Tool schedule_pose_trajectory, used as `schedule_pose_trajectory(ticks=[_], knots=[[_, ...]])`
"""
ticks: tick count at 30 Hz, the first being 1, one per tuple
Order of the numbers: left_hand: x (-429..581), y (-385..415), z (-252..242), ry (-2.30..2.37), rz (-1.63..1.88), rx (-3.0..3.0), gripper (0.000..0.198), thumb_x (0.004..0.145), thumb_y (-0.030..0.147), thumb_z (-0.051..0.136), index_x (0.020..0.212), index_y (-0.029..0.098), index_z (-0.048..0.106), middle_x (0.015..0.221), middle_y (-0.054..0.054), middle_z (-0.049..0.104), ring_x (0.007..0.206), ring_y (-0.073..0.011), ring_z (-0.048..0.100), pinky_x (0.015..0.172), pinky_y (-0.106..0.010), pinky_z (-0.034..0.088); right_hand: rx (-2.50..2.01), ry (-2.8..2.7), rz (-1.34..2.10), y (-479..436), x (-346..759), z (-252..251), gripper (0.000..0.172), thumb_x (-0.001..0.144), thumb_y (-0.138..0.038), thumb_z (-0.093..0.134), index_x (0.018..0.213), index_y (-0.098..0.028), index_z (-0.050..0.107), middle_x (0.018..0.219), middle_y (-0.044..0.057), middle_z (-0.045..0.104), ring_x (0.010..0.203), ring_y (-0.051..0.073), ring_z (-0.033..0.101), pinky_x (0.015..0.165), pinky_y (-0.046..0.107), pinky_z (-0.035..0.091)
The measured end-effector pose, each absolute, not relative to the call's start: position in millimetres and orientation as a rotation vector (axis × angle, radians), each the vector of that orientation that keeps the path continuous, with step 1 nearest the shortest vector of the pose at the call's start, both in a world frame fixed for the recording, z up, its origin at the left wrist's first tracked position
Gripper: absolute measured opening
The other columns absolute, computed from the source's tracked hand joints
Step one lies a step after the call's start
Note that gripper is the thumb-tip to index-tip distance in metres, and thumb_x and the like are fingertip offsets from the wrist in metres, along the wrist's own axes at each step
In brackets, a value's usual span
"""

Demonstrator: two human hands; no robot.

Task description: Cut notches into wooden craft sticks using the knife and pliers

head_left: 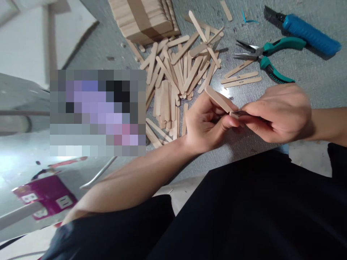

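My left hand (207, 122) is closed around a wooden craft stick (218, 99), its thumb pressed along the near end. The stick slants from upper left down to the thumb, where there is a notch or break in it. My right hand (279, 113) is closed in a pinch on a thin, dark, blade-like piece (240, 113) that meets the stick at this spot. Most of that piece is hidden by the fingers. Just beyond my hands lie a few cut or marked craft sticks (241, 77).
A loose heap of craft sticks (173, 72) spreads behind my left hand, with a banded bundle (146, 21) at its back. Green-handled pliers (283, 45) and a blue utility knife (311, 34) lie at the upper right. A purple socket box (46, 196) is at lower left.
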State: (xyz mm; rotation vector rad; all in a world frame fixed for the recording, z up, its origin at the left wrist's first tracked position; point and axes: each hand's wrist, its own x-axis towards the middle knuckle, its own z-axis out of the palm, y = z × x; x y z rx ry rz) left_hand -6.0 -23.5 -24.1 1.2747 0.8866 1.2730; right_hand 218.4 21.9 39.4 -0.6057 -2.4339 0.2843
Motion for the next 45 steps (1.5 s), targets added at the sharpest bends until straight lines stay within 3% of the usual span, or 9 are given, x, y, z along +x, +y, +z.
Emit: schedule_pose_trajectory(ticks=[4, 8, 16, 24, 30, 34, 41, 45], knots=[[-7, -18, -14, 0.747, 1.266, 1.326, 0.041, 0.111, 0.061, 0.082, 0.109, 0.022, 0.07, 0.076, 0.004, 0.072, 0.062, -0.0123, 0.077, 0.058, -0.022, 0.059, -0.568, -2.377, 0.299, 23, 217, 36, 0.032, 0.117, -0.034, 0.067, 0.086, -0.025, 0.068, 0.066, -0.003, 0.065, 0.057, 0.015, 0.055, 0.058, 0.04, 0.041], [-7, -16, -15, 0.704, 1.325, 1.414, 0.029, 0.118, 0.048, 0.074, 0.111, 0.02, 0.073, 0.078, 0.003, 0.074, 0.06, -0.0098, 0.076, 0.055, -0.017, 0.053, -0.58, -2.377, 0.328, 23, 218, 37, 0.029, 0.116, -0.031, 0.066, 0.087, -0.025, 0.07, 0.066, -0.002, 0.067, 0.057, 0.016, 0.054, 0.058, 0.042, 0.042], [-13, -14, -20, 0.6, 1.274, 1.397, 0.026, 0.12, 0.043, 0.072, 0.134, 0.023, 0.079, 0.095, 0.0, 0.08, 0.074, -0.0098, 0.077, 0.067, -0.021, 0.058, -0.574, -2.364, 0.571, 29, 221, 32, 0.033, 0.123, -0.039, 0.058, 0.097, -0.025, 0.073, 0.072, -0.003, 0.068, 0.06, 0.014, 0.059, 0.06, 0.037, 0.04], [-15, -1, -30, 0.352, 1.181, 1.278, 0.037, 0.118, 0.035, 0.074, 0.153, 0.022, 0.075, 0.103, -0.004, 0.078, 0.073, -0.0097, 0.075, 0.068, -0.022, 0.059, -0.631, -2.407, 0.749, 38, 224, 28, 0.04, 0.127, -0.044, 0.047, 0.107, -0.024, 0.074, 0.083, -0.001, 0.072, 0.075, 0.016, 0.068, 0.074, 0.033, 0.051], [-16, 2, -21, 0.337, 1.114, 1.189, 0.029, 0.119, 0.027, 0.071, 0.147, 0.024, 0.078, 0.091, -0.002, 0.07, 0.073, -0.0095, 0.07, 0.066, -0.02, 0.057, -0.602, -2.346, 0.704, 37, 222, 29, 0.03, 0.125, -0.034, 0.051, 0.102, -0.024, 0.067, 0.088, -0.001, 0.072, 0.077, 0.015, 0.066, 0.072, 0.032, 0.051], [-14, 2, -17, 0.266, 1.134, 1.146, 0.029, 0.118, 0.023, 0.071, 0.146, 0.021, 0.078, 0.087, 0.0, 0.069, 0.069, -0.0069, 0.066, 0.067, -0.02, 0.058, -0.782, -2.267, 0.892, 35, 221, 29, 0.024, 0.121, -0.041, 0.061, 0.104, -0.026, 0.068, 0.087, -0.003, 0.074, 0.072, 0.015, 0.066, 0.067, 0.031, 0.049], [-12, 0, -6, 0.458, 1.088, 0.974, 0.035, 0.109, 0.044, 0.088, 0.134, 0.021, 0.079, 0.075, 0.002, 0.072, 0.058, -0.0097, 0.062, 0.057, -0.023, 0.057, -0.965, -2.126, 1.208, 39, 221, 26, 0.044, 0.116, -0.059, 0.07, 0.091, -0.027, 0.055, 0.076, -0.005, 0.06, 0.065, 0.013, 0.053, 0.062, 0.032, 0.042], [-13, 2, -4, 0.547, 1.052, 0.925, 0.045, 0.1, 0.054, 0.097, 0.125, 0.021, 0.078, 0.069, 0.003, 0.071, 0.055, -0.0103, 0.063, 0.055, -0.023, 0.053, -0.924, -2.094, 1.256, 41, 221, 24, 0.047, 0.115, -0.064, 0.07, 0.091, -0.026, 0.057, 0.081, -0.003, 0.064, 0.072, 0.015, 0.059, 0.069, 0.032, 0.046]])
